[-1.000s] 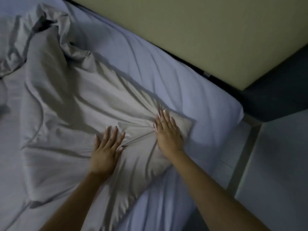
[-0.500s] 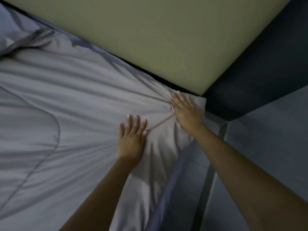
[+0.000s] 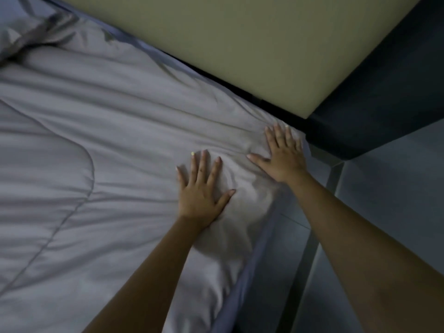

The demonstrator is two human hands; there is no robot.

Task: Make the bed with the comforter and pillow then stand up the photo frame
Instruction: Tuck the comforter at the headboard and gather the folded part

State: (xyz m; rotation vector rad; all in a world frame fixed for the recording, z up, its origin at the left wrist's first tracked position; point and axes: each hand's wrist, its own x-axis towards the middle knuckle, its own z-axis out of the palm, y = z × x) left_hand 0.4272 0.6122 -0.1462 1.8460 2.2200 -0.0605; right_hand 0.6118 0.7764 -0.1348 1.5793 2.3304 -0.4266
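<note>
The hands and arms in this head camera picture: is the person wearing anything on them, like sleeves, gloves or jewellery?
Nothing worn shows. Both forearms are bare right down to the bottom edge of the picture, with no sleeve, glove, watch or bracelet. The left hand and the right hand have nails that look pale, perhaps painted. The light is too dim to rule out a thin ring.

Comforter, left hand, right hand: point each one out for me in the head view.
comforter (image 3: 115, 145), head view, on the smooth grey spread in the middle of the bed.
left hand (image 3: 200, 192), head view, on the back of the hand, pressed flat.
right hand (image 3: 284, 156), head view, on the back of the hand, flat near the corner.
</note>
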